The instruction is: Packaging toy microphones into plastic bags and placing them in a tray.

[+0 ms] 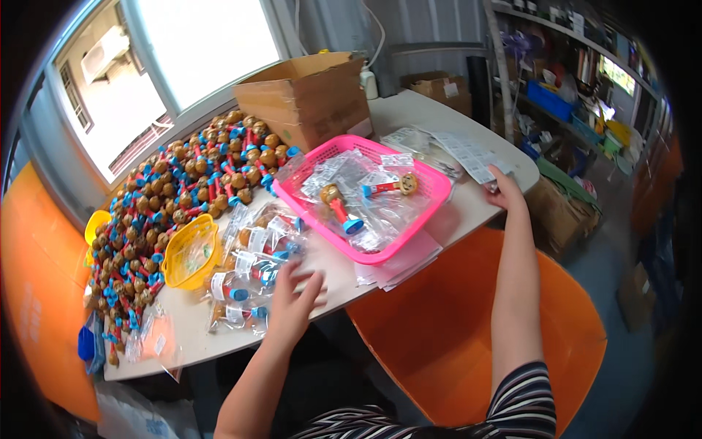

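Observation:
My left hand (pixel 294 298), fingers spread and holding nothing, hovers by the table's front edge. Beside it lie several clear bags (pixel 238 285), each with a white label and a toy with a brown ball head and blue base. At the right end of the table, my right hand (pixel 503 190) closes on the near corner of a sheet of labels (pixel 468 152); its fingertips are partly hidden. Between the hands sits a pink basket (pixel 376 257), holding two loose toys (pixel 391 186), clear bags and white labels.
A big heap of toys (pixel 183 183) covers the table's left side, next to a yellow basket (pixel 191 252). An open cardboard box (pixel 307 102) stands behind. Pink paper (pixel 398 267) sticks out under the pink basket. Below the table edge is an orange bin (pixel 468 307); shelves (pixel 570 102) stand right.

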A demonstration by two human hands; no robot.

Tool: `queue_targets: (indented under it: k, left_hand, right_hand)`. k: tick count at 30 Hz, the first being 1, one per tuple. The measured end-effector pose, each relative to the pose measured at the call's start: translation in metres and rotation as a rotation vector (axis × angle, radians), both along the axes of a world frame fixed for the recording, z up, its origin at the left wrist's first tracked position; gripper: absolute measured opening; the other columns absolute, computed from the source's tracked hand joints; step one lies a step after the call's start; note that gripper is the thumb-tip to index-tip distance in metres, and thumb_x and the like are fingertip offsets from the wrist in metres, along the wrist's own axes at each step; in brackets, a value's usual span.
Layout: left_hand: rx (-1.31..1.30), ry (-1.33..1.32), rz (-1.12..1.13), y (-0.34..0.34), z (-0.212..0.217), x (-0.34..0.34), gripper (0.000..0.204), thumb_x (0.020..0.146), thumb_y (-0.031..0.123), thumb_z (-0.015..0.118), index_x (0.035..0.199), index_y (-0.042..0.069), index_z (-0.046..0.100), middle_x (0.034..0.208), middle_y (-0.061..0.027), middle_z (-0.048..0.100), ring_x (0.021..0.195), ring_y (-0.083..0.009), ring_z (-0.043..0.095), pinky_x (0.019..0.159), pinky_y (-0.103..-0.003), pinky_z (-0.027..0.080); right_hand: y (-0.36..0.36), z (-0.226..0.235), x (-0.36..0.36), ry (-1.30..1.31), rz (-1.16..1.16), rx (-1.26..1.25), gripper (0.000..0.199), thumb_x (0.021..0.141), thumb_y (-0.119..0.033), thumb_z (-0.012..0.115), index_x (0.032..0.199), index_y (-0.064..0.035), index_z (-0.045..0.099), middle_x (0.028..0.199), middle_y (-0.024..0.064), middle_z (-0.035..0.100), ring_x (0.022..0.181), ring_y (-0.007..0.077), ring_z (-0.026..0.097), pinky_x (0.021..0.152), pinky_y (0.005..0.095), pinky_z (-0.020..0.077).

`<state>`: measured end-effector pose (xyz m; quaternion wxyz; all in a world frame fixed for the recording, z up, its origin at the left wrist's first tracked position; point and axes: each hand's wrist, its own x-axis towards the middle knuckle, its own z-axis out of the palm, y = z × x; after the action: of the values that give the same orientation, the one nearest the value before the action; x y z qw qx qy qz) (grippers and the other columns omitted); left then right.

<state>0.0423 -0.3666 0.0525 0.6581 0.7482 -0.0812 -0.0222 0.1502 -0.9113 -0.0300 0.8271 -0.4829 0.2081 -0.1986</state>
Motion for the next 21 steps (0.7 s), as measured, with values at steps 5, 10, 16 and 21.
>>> queue_targets:
  k: [5,10,16,21]
  left_hand:
    - [0.502,-0.868,0.141,-0.025,0.014,0.065,0.047,0.082,0.019,0.069,0.122,0.004,0.05,0.107,-0.0148,0.061,0.103,-0.0292,0.06,0.082,-0.038,0.05]
    - [0.659,-0.793,-0.214,-0.028,0.057,0.094,0.034,0.076,0.01,0.066,0.108,0.003,0.06,0.104,-0.015,0.062,0.104,-0.0332,0.057,0.089,-0.04,0.047]
    - [0.858,-0.636,-0.657,-0.069,0.061,0.117,0.054,0.072,0.017,0.071,0.122,0.008,0.055,0.125,-0.0153,0.053,0.119,-0.0329,0.049,0.097,-0.042,0.044]
    - [1.205,-0.295,-0.741,-0.108,0.043,0.12,0.098,0.064,0.04,0.081,0.146,0.02,0.032,0.143,-0.014,0.039,0.133,-0.0375,0.036,0.106,-0.057,0.034]
  right_hand:
    - [0.138,0.126,-0.05,0.739,-0.343,-1.237,0.044,0.081,-0.035,0.073,0.1,0.004,0.066,0.086,0.017,0.068,0.066,0.0252,0.067,0.06,0.0367,0.0535]
    - [0.244,0.143,-0.03,-0.341,0.052,-1.375,0.043,0.075,-0.03,0.077,0.099,0.0045,0.067,0.084,0.0187,0.07,0.076,0.0224,0.068,0.069,0.0333,0.0528]
    - [0.183,0.147,0.027,0.394,0.682,-1.126,0.034,0.075,-0.026,0.068,0.088,0.0057,0.068,0.085,0.0235,0.068,0.08,0.0319,0.068,0.076,0.0397,0.0533]
    - [0.223,0.103,0.043,0.608,0.573,-1.833,0.048,0.08,-0.038,0.062,0.1,0.005,0.067,0.103,0.0242,0.066,0.097,0.0376,0.064,0.086,0.0414,0.0506]
